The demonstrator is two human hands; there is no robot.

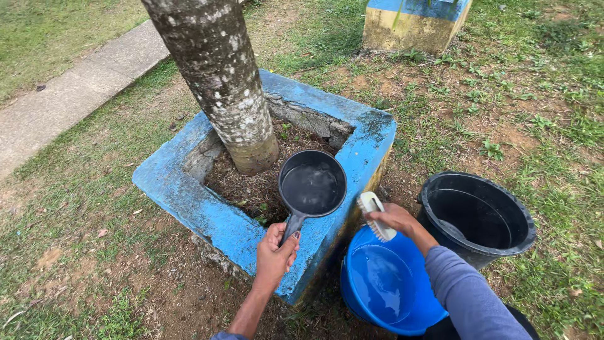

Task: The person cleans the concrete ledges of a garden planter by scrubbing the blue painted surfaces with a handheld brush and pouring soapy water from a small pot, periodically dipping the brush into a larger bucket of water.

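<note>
Nearest, a blue bucket [384,283] holding water sits on bare soil against the planter's corner. Right hand [393,218] closed around a white scrub brush [375,215], bristles at the blue-painted concrete planter [189,201] edge, just above the bucket. Left hand [275,252] wrapped tight on the handle of a dark dipper [313,184], water inside, held over the planter's soil. Black bucket [478,217] just right. Beyond, mottled tree trunk [223,82] rising from the planter; concrete path [69,94] far left.
</note>
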